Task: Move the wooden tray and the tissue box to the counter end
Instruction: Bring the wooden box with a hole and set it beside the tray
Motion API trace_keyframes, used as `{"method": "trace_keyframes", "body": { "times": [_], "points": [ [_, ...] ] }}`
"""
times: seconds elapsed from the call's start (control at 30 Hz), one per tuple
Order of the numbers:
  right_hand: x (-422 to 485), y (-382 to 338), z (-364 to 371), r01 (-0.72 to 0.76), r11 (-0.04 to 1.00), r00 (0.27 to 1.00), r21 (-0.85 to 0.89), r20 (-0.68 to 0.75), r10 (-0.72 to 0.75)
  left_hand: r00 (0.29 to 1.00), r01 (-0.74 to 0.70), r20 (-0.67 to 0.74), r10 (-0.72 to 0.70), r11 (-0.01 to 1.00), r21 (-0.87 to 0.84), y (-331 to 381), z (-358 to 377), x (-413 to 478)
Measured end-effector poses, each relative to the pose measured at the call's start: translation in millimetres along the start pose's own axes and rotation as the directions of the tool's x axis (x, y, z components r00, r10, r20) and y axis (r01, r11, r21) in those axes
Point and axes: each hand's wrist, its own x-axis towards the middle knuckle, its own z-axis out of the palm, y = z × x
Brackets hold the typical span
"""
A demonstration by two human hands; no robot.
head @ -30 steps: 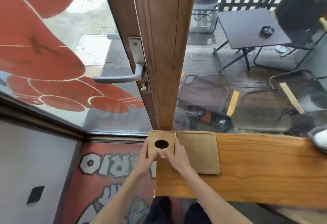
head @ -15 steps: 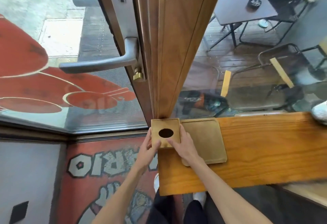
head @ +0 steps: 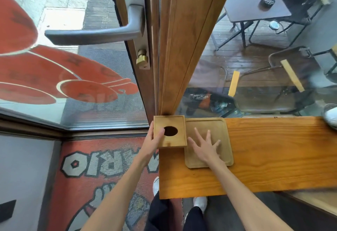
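Observation:
A square wooden tissue box with a dark oval hole in its top stands at the far left end of the orange wooden counter, against the door frame. My left hand grips its left side, thumb on the top near the hole. Right beside the box lies the flat wooden tray, pale with a raised rim. My right hand rests flat on the tray with its fingers spread, holding nothing.
A wooden door post rises just behind the box, with a grey lever handle to its left. Glass runs along the counter's far edge. A white object sits at the counter's right end. My legs and shoes show below.
My right hand has left the tissue box and now lies flat on the tray. My left hand stays on the box. The view has moved closer to the door.

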Motion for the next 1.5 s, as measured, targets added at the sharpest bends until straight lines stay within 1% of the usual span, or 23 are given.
{"method": "trace_keyframes", "body": {
  "times": [0.1, 0.27, 0.43, 0.6, 0.73, 0.77, 0.8, 0.83, 0.87, 0.9, 0.93, 0.97, 1.0, 1.03, 1.1, 1.13, 1.27, 1.5],
  "points": [
    [1.8, 1.2, 3.1, -0.013, 0.997, 0.999, -0.077, 0.028, 0.015, 0.999, -0.015, -0.029, 0.016, 1.0, 0.004, -2.9, 7.0, -0.3],
    [8.2, 17.5, -7.6, -0.024, 0.991, 0.999, -0.132, 0.022, 0.027, 1.0, -0.018, 0.003, 0.018, 0.999, 0.047, 5.1, 22.3, -3.0],
    [7.5, 18.5, -5.0, -0.024, 0.987, 0.999, -0.161, 0.028, 0.029, 1.0, -0.018, -0.015, 0.019, 0.998, 0.053, 9.2, 30.6, -6.2],
    [5.2, 17.3, -3.9, -0.026, 0.986, 1.0, -0.164, 0.013, 0.029, 1.0, -0.016, -0.014, 0.017, 0.997, 0.073, 7.9, 30.9, -4.9],
    [6.3, 14.0, -17.3, -0.044, 0.996, 0.997, -0.075, 0.067, 0.05, 1.0, 0.008, 0.006, -0.009, 0.994, 0.11, 8.4, 24.1, -4.3],
    [4.8, 14.0, -23.0, -0.026, 0.998, 0.999, -0.06, 0.046, 0.029, 1.0, 0.018, -0.009, -0.016, 0.988, 0.153, 10.0, 24.3, -5.4],
    [0.8, 13.0, -27.7, 0.037, 0.996, 0.999, -0.077, -0.027, -0.039, 0.999, 0.003, -0.039, 0.006, 0.975, 0.223, 13.2, 25.0, -9.6],
    [-5.2, 11.1, -30.5, 0.137, 0.981, 0.977, -0.138, -0.143, -0.157, 0.995, -0.044, -0.073, 0.07, 0.95, 0.308, 14.3, 25.0, -14.2],
    [-12.2, 8.2, -30.8, 0.25, 0.943, 0.917, -0.219, -0.258, -0.304, 0.983, -0.114, -0.087, 0.16, 0.913, 0.393, 14.8, 24.9, -21.2],
    [-19.7, 4.4, -27.8, 0.344, 0.892, 0.841, -0.293, -0.327, -0.431, 0.966, -0.183, -0.079, 0.247, 0.865, 0.467, 12.5, 24.5, -27.9],
    [-26.9, -0.4, -22.9, 0.405, 0.846, 0.78, -0.347, -0.352, -0.518, 0.952, -0.23, -0.049, 0.302, 0.814, 0.534, 9.0, 24.0, -34.5],
    [-32.8, -5.9, -17.4, 0.433, 0.815, 0.756, -0.385, -0.339, -0.561, 0.951, -0.242, -0.012, 0.308, 0.77, 0.59, 5.3, 23.6, -40.5],
    [-37.1, -10.7, -12.5, 0.434, 0.806, 0.764, -0.403, -0.31, -0.566, 0.96, -0.228, 0.019, 0.28, 0.739, 0.635, 2.6, 23.8, -46.0],
    [-38.3, -13.6, -7.5, 0.42, 0.816, 0.791, -0.397, -0.281, -0.544, 0.966, -0.211, 0.033, 0.256, 0.709, 0.672, -1.5, 23.5, -48.9],
    [-40.0, -17.5, -0.8, 0.369, 0.86, 0.845, -0.352, -0.258, -0.468, 0.965, -0.202, 0.027, 0.262, 0.672, 0.712, -5.7, 24.4, -51.1],
    [-40.5, -18.0, 1.4, 0.347, 0.877, 0.858, -0.333, -0.265, -0.44, 0.961, -0.202, 0.012, 0.276, 0.67, 0.714, -5.9, 25.2, -50.4],
    [-38.8, -19.7, 4.4, 0.321, 0.886, 0.853, -0.335, -0.305, -0.424, 0.959, -0.168, -0.046, 0.28, 0.693, 0.701, -1.2, 29.9, -44.7],
    [-33.1, -22.6, 2.1, 0.312, 0.896, 0.865, -0.315, -0.296, -0.405, 0.949, -0.174, -0.047, 0.311, 0.643, 0.746, -5.3, 29.0, -35.2]
  ]
}}
